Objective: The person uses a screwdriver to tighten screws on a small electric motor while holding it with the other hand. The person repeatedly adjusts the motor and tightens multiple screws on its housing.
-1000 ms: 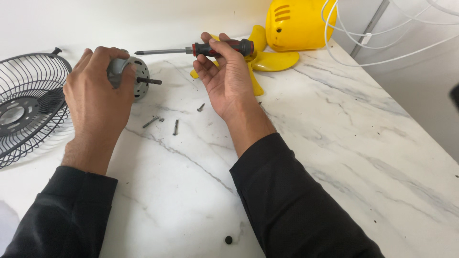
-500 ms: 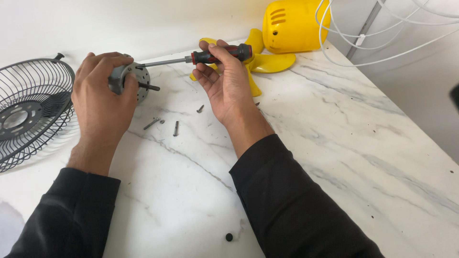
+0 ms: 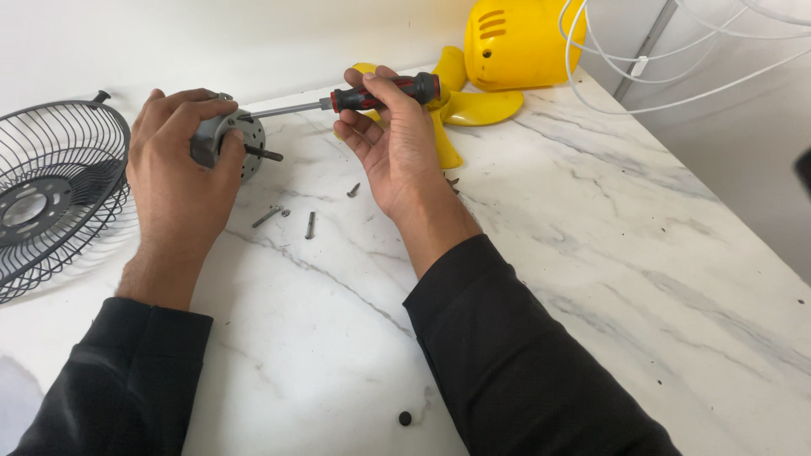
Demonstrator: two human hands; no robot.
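Observation:
My left hand point(image 3: 179, 169) grips a small grey fan motor point(image 3: 242, 145) with its shaft pointing right, held just above the white marble table point(image 3: 591, 253). My right hand point(image 3: 397, 143) holds a screwdriver point(image 3: 384, 91) by its red and black handle. The metal shank runs left and its tip touches the top of the motor. Several loose screws point(image 3: 287, 216) lie on the table between my hands.
A black wire fan guard point(image 3: 51, 194) lies at the left edge. A yellow fan blade point(image 3: 473, 105) and a yellow fan housing point(image 3: 515, 42) sit at the back, with white cables point(image 3: 667, 59) beyond. A small black cap point(image 3: 405, 418) lies near my right sleeve.
My right hand has brought the screwdriver left, so its tip now meets the motor. My left hand has stayed on the motor.

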